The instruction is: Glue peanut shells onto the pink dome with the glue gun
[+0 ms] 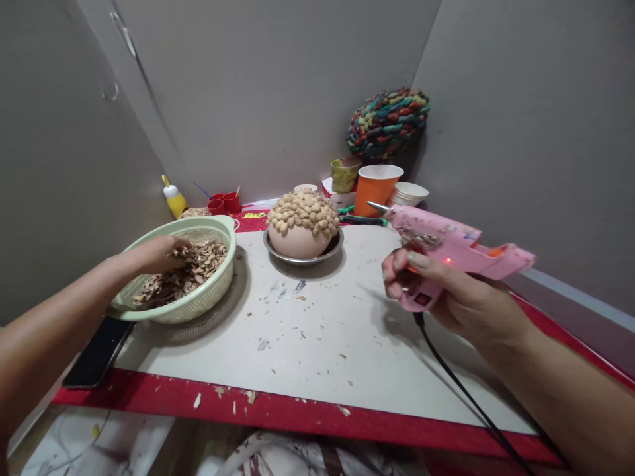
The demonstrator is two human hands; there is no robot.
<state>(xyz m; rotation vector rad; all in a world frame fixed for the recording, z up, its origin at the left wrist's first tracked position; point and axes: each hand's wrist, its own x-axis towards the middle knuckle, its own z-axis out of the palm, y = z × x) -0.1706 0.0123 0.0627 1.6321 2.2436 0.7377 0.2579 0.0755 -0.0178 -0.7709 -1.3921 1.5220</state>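
My right hand (446,294) is closed round the grip of a pink glue gun (449,248), held above the table with its nozzle pointing left toward a dome (302,225) partly covered in nut shells, which rests in a metal dish (330,251). My left hand (159,253) reaches into a pale green basket (198,301) of shells (191,271), fingers curled down among them. What those fingers hold is hidden.
A black phone (96,354) lies by the basket. At the back stand an orange cup (374,188), white cups (409,194), small red cups (224,202), a yellow bottle (173,197) and a multicoloured braided object (387,122). The gun's black cord (461,390) trails over the table's red edge (297,413).
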